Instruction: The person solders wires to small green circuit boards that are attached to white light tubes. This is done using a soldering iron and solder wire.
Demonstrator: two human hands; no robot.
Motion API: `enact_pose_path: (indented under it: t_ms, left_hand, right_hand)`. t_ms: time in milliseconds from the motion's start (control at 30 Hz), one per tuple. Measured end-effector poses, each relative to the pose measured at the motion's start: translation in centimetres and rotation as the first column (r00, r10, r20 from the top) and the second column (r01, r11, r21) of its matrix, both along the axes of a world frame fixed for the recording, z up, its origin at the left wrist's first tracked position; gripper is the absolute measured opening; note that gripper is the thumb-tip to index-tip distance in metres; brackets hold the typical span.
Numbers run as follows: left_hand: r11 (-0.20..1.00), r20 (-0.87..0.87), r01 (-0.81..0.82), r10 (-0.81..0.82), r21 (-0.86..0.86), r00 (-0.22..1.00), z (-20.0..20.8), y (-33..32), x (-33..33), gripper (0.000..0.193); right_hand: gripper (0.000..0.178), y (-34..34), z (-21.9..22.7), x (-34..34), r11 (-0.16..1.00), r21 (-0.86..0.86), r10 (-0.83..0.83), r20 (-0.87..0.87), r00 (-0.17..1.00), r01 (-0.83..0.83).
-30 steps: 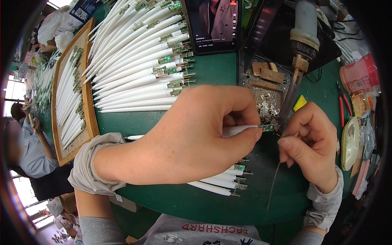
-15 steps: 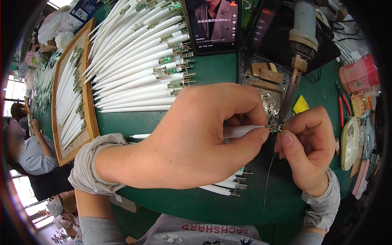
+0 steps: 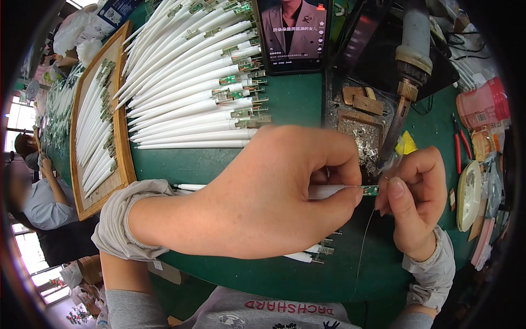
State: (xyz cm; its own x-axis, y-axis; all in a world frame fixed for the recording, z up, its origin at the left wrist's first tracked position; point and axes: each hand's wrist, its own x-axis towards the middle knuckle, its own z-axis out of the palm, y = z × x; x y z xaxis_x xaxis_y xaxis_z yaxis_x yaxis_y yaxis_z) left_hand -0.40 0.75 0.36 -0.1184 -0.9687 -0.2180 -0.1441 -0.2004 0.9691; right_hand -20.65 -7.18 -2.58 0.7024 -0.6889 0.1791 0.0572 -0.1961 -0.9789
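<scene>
My left hand (image 3: 274, 197) pinches a white stylus-like pen (image 3: 324, 191) between thumb and fingers. A small green circuit board (image 3: 371, 191) sticks out of the pen's right end, close to my right fingers. My right hand (image 3: 417, 200) is closed in a pinch on a thin solder wire (image 3: 363, 247), which trails down toward the table's front edge. Above both hands a soldering iron (image 3: 397, 118) slants down, its tip near a tray of metallic scraps (image 3: 362, 141). The pen's board lies a little below that tip, apart from it. More white pens (image 3: 300, 256) lie partly hidden beneath my left hand.
Rows of white pens (image 3: 192, 115) with exposed boards cover the back left, beside a wood-framed tray (image 3: 129, 159). A phone (image 3: 293, 38) stands behind. At right are a yellow sponge (image 3: 405, 143), red-handled pliers (image 3: 458, 143) and a pale dish (image 3: 468, 194). Another person sits far left.
The pen's board end has come away from the iron's tip, toward me, and more of the green board shows. A faint whitish haze now hangs by the tip. The view has shifted slightly.
</scene>
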Motion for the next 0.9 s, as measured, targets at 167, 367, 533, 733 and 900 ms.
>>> enact_pose_path:
  t_ms: [167,367,533,733,900]
  left_hand:
    - [0.96,0.233,0.071,-0.006,-0.272,0.973,-0.2,0.1,0.1,0.008]
    - [0.885,0.234,0.077,0.036,-0.458,0.972,-1.1,0.3,-0.3,0.01]
    - [0.845,0.278,0.11,0.047,-0.523,0.96,-1.7,1.7,-1.2,0.014]
    - [0.78,0.697,0.422,0.025,-0.462,0.717,-2.6,3.4,-1.6,0.023]
    - [0.847,0.931,0.422,0.208,-0.324,0.299,0.3,2.9,1.4,0.022]
  right_hand:
    - [0.016,0.0,-0.6,0.1,0.999,0.032,0.04,0.035,0.999,-0.041]
    - [0.013,-0.1,-1.1,0.4,0.997,0.065,0.032,0.052,0.998,-0.035]
    - [0.014,-0.3,-1.5,0.1,0.999,0.026,0.045,0.015,0.999,-0.046]
    - [0.014,0.0,-1.6,0.1,1.0,0.017,0.024,-0.032,0.999,-0.024]
    - [0.014,-0.1,-1.7,0.0,0.999,-0.006,0.034,-0.048,0.998,-0.034]
